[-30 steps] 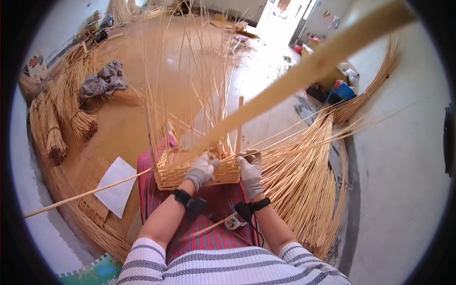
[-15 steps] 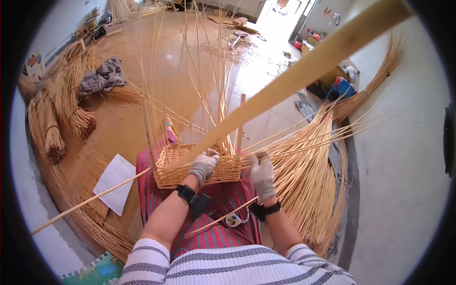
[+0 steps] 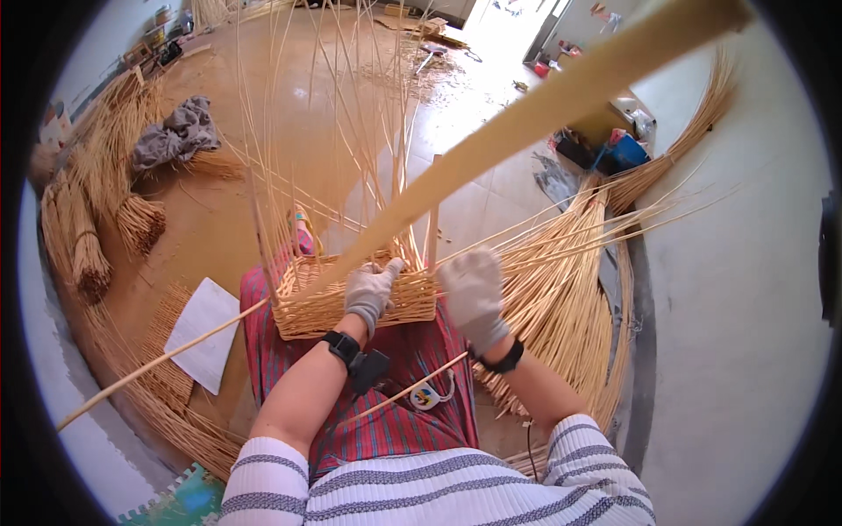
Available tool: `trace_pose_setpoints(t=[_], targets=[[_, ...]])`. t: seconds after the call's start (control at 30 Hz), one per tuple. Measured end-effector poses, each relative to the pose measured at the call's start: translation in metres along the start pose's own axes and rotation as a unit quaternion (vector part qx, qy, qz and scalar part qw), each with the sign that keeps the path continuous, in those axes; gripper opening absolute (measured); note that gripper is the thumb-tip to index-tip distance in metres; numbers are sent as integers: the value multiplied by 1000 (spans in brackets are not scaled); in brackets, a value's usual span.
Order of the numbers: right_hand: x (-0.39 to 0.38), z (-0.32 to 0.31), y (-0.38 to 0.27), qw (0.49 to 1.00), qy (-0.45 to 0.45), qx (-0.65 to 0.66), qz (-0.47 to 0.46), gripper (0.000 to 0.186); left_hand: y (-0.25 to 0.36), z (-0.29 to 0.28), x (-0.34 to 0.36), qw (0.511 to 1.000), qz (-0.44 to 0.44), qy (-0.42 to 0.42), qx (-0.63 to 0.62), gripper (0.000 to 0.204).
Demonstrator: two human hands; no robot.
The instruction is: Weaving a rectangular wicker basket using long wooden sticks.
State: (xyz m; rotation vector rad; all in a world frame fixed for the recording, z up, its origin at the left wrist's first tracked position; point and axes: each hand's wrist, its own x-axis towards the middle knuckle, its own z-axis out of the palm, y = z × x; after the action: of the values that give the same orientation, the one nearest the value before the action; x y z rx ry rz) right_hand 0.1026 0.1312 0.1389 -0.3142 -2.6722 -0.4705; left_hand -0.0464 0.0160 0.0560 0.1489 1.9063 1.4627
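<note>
Presently my left hand (image 3: 372,289) fingers pinch a basket (image 3: 351,302) strand; right hand (image 3: 474,294) fingers half-curled, empty; upright stakes (image 3: 333,131) crowd ahead.

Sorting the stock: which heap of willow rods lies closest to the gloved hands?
The loose fan of rods beside the right hand; the tied bundles lie far left.

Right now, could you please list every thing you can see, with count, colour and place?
half-woven basket: one, straw yellow, on the lap
upright stakes: many, pale yellow, rising from the basket
flat strip: one, tan, slanting up right
rod piles: several, yellow, on the floor right and left
grey cloth: one, upper left
white sheet: one, floor left
left hand: grey glove, on the basket rim
right hand: grey glove, beside the basket
</note>
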Motion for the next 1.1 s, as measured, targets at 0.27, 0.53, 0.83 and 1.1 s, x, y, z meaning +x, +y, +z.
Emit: trace_pose_setpoints(t=[0.27,0.53,0.83,1.1], targets=[[-7,26,-21,977,-33,153,-142,60,-14,-13,9,979,-4,-137,-154,56],[14,0,-39,947,-208,246,-7,74,-96,-132,-54,973,218,-46,-52,20],[49,-51,-122,773,92,628,-21,32,-85,-201,-11,982,184,-26,17,35],[3,101,-82,479,62,765,426,15,-91,-185,-15,987,157,-17,21,36]])
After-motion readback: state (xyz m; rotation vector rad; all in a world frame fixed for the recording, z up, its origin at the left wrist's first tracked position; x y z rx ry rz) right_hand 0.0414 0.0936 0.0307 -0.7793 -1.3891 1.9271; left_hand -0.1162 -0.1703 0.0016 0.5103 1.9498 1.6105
